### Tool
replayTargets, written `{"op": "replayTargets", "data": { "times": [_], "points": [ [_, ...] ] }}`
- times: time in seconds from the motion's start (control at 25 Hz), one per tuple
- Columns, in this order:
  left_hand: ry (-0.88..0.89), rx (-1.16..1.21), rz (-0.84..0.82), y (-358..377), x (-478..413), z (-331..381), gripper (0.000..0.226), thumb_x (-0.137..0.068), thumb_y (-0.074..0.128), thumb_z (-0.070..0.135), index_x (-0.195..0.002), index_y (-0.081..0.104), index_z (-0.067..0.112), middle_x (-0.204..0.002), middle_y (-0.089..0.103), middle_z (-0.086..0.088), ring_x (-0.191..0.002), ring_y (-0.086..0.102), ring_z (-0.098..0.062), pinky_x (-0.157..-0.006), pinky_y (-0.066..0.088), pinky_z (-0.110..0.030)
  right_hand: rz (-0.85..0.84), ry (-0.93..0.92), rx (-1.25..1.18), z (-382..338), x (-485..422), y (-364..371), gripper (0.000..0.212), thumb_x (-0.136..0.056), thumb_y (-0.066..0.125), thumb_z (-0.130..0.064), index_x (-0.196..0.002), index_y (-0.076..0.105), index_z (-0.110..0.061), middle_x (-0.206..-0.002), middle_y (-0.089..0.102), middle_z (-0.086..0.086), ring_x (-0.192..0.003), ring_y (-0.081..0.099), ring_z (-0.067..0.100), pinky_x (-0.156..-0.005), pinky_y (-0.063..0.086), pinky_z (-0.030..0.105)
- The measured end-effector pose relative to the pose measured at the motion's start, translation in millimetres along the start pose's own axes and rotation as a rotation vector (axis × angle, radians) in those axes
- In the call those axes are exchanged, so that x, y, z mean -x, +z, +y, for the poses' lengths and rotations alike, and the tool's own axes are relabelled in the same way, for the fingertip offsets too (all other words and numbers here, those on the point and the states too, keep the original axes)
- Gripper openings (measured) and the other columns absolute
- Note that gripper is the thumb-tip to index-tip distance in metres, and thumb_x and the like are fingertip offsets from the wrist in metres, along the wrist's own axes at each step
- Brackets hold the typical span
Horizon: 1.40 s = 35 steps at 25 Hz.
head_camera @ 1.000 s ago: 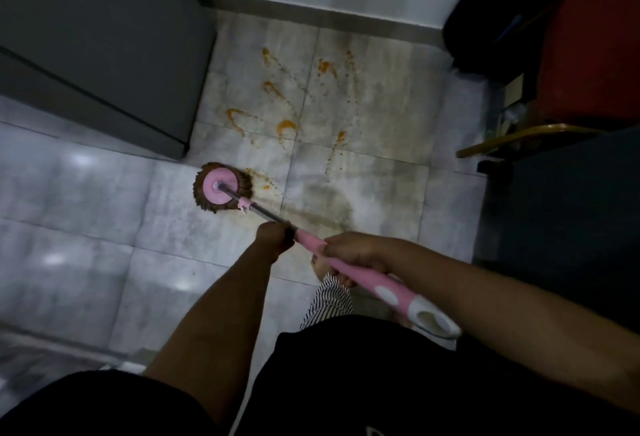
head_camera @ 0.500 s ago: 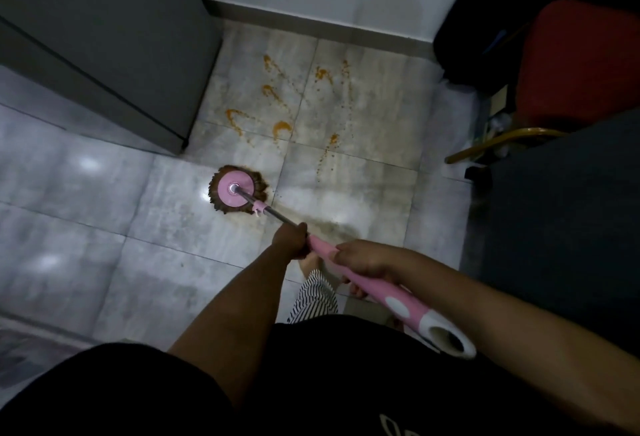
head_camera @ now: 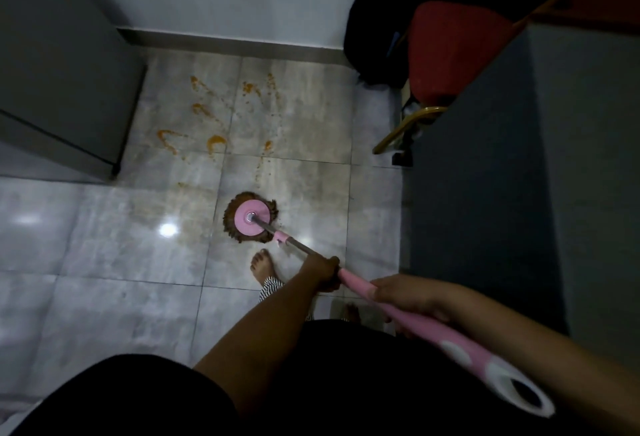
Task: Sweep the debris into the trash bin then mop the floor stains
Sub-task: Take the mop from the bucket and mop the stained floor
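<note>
Both hands, left (head_camera: 320, 273) and right (head_camera: 410, 298), wrap their fingers around the mop (head_camera: 251, 216), its head on the floor (head_camera: 104, 227) below orange stains (head_camera: 216, 141).

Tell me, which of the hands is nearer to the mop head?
Left. The left hand grips the handle just behind the mop head; the right hand grips farther back, toward the handle's end.

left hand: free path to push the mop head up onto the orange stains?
Probably yes. The left hand grips the mop handle, and only bare tile separates the mop head from the orange stains.
</note>
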<state>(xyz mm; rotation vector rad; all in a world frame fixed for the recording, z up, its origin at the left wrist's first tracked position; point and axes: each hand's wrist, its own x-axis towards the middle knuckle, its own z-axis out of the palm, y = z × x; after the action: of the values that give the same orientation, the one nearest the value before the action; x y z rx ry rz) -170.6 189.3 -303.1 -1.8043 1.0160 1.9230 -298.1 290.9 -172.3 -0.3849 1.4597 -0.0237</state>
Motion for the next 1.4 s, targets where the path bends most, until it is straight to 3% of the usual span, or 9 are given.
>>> {"op": "replayTargets", "data": {
  "times": [0.2, 0.28, 0.36, 0.48, 0.64, 0.76, 1.0, 1.2, 1.4],
  "points": [
    [0.104, -0.052, 0.144, -65, -15, 19, 0.027, -0.095, 0.053, 0.021, -0.088, 0.058, -0.005, -0.065, 0.059, -0.014, -0.041, 0.058, -0.018, -0.03, 0.041, -0.015, -0.004, -0.022, -0.069, -70, -29, 7, 0.041, -0.102, 0.042, -0.025, -0.138, 0.042, -0.006, -0.085, 0.055, 0.018, -0.06, 0.054, 0.023, -0.052, 0.047, 0.03],
    [0.131, -0.04, 0.22, -106, -26, 28, 0.03, -0.095, 0.054, 0.023, -0.099, 0.061, -0.006, -0.076, 0.063, -0.016, -0.049, 0.06, -0.018, -0.033, 0.044, -0.014, -0.001, -0.018, -0.025, -111, -49, 22, 0.043, -0.102, 0.039, -0.027, -0.138, 0.04, -0.003, -0.083, 0.053, 0.017, -0.057, 0.053, 0.024, -0.052, 0.047, 0.031],
    [0.14, -0.044, 0.274, -156, -42, 36, 0.036, -0.095, 0.054, 0.028, -0.111, 0.061, -0.004, -0.096, 0.068, -0.021, -0.073, 0.069, -0.031, -0.057, 0.059, -0.024, -0.004, -0.02, 0.016, -162, -74, 38, 0.041, -0.101, 0.039, -0.029, -0.133, 0.045, -0.003, -0.078, 0.053, 0.018, -0.052, 0.052, 0.023, -0.046, 0.047, 0.026],
    [0.136, 0.027, 0.386, -235, -66, 53, 0.042, -0.096, 0.052, 0.033, -0.119, 0.06, -0.001, -0.113, 0.067, -0.021, -0.1, 0.067, -0.036, -0.087, 0.056, -0.044, -0.036, -0.051, 0.072, -245, -116, 55, 0.039, -0.101, 0.04, -0.025, -0.121, 0.054, 0.005, -0.073, 0.053, 0.018, -0.05, 0.051, 0.024, -0.041, 0.045, 0.022],
    [0.082, 0.196, 0.399, -332, -95, 82, 0.043, -0.097, 0.05, 0.028, -0.123, 0.059, -0.005, -0.117, 0.066, -0.022, -0.094, 0.068, -0.032, -0.075, 0.058, -0.036, -0.037, -0.02, 0.004, -339, -163, 74, 0.05, -0.102, 0.039, -0.031, -0.132, 0.04, 0.01, -0.091, 0.06, 0.025, -0.062, 0.052, 0.03, -0.059, 0.049, 0.036],
    [0.057, 0.284, 0.39, -377, -104, 90, 0.04, -0.096, 0.056, 0.024, -0.12, 0.058, -0.008, -0.09, 0.064, -0.02, -0.067, 0.061, -0.024, -0.059, 0.054, -0.031, -0.032, 0.002, -0.008, -378, -175, 86, 0.036, -0.101, 0.043, -0.03, -0.12, 0.043, 0.001, -0.076, 0.051, 0.017, -0.058, 0.052, 0.025, -0.063, 0.053, 0.039],
    [0.059, 0.181, 0.318, -329, -80, 70, 0.037, -0.096, 0.057, 0.022, -0.12, 0.056, -0.006, -0.1, 0.064, -0.021, -0.069, 0.063, -0.024, -0.044, 0.052, -0.025, -0.003, -0.039, 0.057, -320, -157, 86, 0.053, -0.1, 0.039, -0.039, -0.135, 0.038, 0.001, -0.095, 0.062, 0.021, -0.052, 0.051, 0.021, -0.037, 0.045, 0.019],
    [0.0, 0.171, 0.104, -217, -38, 40, 0.023, -0.094, 0.057, 0.02, -0.099, 0.053, -0.002, -0.077, 0.061, -0.017, -0.062, 0.06, -0.023, -0.041, 0.051, -0.023, 0.045, -0.031, 0.133, -202, -97, 66, 0.04, -0.1, 0.041, -0.039, -0.084, 0.057, -0.005, -0.069, 0.055, 0.013, -0.047, 0.052, 0.021, -0.044, 0.045, 0.024],
    [-0.037, 0.099, -0.182, -67, -12, 4, 0.033, -0.098, 0.049, 0.026, -0.071, 0.049, 0.007, -0.044, 0.052, -0.008, -0.035, 0.051, -0.017, -0.039, 0.039, -0.016, 0.081, 0.03, 0.121, -58, -25, 26, 0.027, -0.1, 0.041, -0.026, -0.11, 0.052, -0.003, -0.08, 0.057, 0.017, -0.053, 0.054, 0.022, -0.043, 0.046, 0.023]
  ]
}}
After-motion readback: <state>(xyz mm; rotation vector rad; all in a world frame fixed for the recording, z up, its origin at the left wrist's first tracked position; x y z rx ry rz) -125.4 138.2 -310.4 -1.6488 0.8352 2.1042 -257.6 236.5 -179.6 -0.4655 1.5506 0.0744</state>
